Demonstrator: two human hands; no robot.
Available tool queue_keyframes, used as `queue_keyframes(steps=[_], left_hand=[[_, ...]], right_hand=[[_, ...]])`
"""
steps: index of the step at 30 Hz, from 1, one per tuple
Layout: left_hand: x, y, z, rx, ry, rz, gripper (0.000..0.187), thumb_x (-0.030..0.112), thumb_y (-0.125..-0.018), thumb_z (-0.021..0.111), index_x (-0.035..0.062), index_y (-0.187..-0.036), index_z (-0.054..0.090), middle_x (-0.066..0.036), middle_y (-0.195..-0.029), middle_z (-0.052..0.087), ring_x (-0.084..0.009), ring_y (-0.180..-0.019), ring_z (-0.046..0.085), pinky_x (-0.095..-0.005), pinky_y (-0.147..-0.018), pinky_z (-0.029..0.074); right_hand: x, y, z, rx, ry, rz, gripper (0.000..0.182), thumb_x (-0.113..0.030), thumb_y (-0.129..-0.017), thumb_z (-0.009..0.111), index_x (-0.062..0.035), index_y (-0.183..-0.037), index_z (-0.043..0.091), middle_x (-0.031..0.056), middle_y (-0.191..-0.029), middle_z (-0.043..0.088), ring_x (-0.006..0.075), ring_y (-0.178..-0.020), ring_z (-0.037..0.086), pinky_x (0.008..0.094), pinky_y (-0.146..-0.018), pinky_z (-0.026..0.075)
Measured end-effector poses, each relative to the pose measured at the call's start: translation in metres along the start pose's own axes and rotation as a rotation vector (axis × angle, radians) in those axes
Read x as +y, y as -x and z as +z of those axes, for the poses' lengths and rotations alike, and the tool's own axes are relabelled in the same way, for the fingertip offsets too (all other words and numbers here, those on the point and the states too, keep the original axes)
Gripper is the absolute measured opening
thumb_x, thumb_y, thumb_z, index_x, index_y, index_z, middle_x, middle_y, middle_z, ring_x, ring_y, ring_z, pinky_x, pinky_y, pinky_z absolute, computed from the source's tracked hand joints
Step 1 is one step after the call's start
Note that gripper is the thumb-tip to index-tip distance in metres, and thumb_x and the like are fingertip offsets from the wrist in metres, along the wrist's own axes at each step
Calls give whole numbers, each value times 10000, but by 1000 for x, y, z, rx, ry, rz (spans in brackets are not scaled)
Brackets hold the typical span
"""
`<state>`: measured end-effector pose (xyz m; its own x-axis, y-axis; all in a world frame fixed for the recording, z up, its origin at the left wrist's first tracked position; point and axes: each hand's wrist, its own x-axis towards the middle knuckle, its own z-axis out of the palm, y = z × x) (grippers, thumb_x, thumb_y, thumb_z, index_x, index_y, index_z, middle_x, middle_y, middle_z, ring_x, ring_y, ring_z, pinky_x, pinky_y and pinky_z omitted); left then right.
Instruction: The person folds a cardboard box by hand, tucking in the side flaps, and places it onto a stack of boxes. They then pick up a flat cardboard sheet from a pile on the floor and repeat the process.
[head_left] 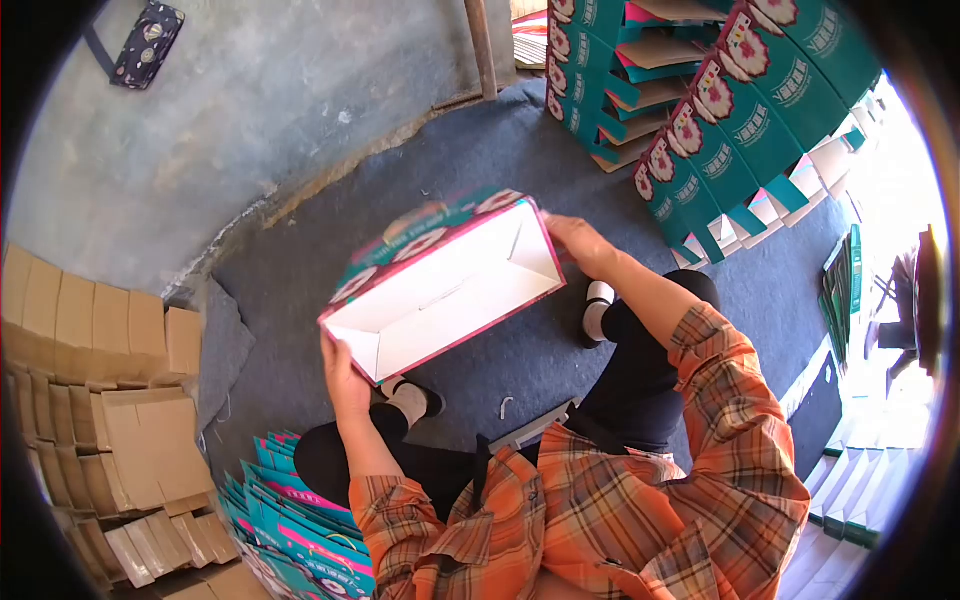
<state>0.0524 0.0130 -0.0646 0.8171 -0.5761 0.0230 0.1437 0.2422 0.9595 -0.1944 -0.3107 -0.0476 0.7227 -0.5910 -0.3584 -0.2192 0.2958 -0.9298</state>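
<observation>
While the box hung above the floor at the frame's centre, its long axis slanting from lower left to upper right, the fingers of the left hand grasped its lower-left end and those of the right hand its upper-right end, neither hand nearer.

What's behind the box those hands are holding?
Dark floor shows around the box, and a foot peeks out by its lower edge. Anything straight behind the box is covered.
</observation>
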Motion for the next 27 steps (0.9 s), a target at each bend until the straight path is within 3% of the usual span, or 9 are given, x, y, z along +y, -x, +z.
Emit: queue_keyframes(steps=[3,5,7,11,15,17,20,24,27], left_hand=[[12,-5,-19,-158,417,72,538,446,-977,422,27,-1311,454,-140,-1292,525,-257,-1205,489,-408,-1022,386],[8,-6,-17,19,396,-81,655,575,-951,356,26,-1288,473,-114,-1296,531,-257,-1223,475,-446,-1034,366],[7,-4,6,55,113,-123,701,612,-941,328,48,-1346,429,-103,-1341,490,-258,-1247,445,-436,-1048,334],[-13,2,15,175,-12,-507,791,698,-874,394,87,-1376,389,-68,-1388,407,-263,-1283,351,-568,-1037,270],[-39,9,1,160,-12,-518,611,540,-901,494,99,-1321,434,-77,-1381,409,-249,-1305,337,-625,-1023,261],[-40,7,-6,210,-47,-551,545,462,-896,516,106,-1304,455,-89,-1320,480,-254,-1267,403,-642,-994,290],[-39,11,-13,83,-138,-615,530,440,-891,525,102,-1296,473,-92,-1226,561,-264,-1184,493,-624,-977,326],[-49,8,-5,121,-223,-555,632,554,-944,430,62,-1339,461,-112,-1244,562,-239,-1108,548,-405,-902,447],[-24,11,10,129,-245,-551,613,507,-954,455,49,-1362,437,-111,-1273,541,-224,-1130,532,-379,-913,440]], right_hand=[[1,-13,-26,66,-273,-79,508,-492,-928,499,-24,-1065,641,100,-1041,654,228,-966,613,405,-809,495],[-4,-8,-34,92,-240,-55,498,-476,-918,531,0,-999,651,92,-959,669,221,-955,618,379,-784,507],[1,-9,-34,71,-250,-65,466,-450,-915,545,-20,-1068,640,111,-1010,654,238,-974,613,389,-779,520],[6,6,-19,121,167,178,404,-359,-927,536,-112,-1245,578,135,-1144,610,292,-1034,593,469,-813,524],[50,0,-19,47,230,231,386,-285,-903,573,-99,-1240,577,141,-1158,611,300,-1040,596,505,-826,521],[63,-1,-21,18,250,191,311,-175,-895,570,-66,-1185,601,111,-991,661,245,-862,660,381,-731,569],[72,-8,-29,-43,388,364,312,-163,-883,583,-58,-1177,600,116,-979,659,255,-857,658,374,-682,575],[60,-8,-24,-42,567,331,358,-226,-886,531,-92,-1215,580,120,-1037,659,289,-911,653,476,-727,546],[61,-14,-25,-17,476,299,345,-227,-893,498,-105,-1202,592,108,-1048,656,279,-889,655,462,-711,549]])
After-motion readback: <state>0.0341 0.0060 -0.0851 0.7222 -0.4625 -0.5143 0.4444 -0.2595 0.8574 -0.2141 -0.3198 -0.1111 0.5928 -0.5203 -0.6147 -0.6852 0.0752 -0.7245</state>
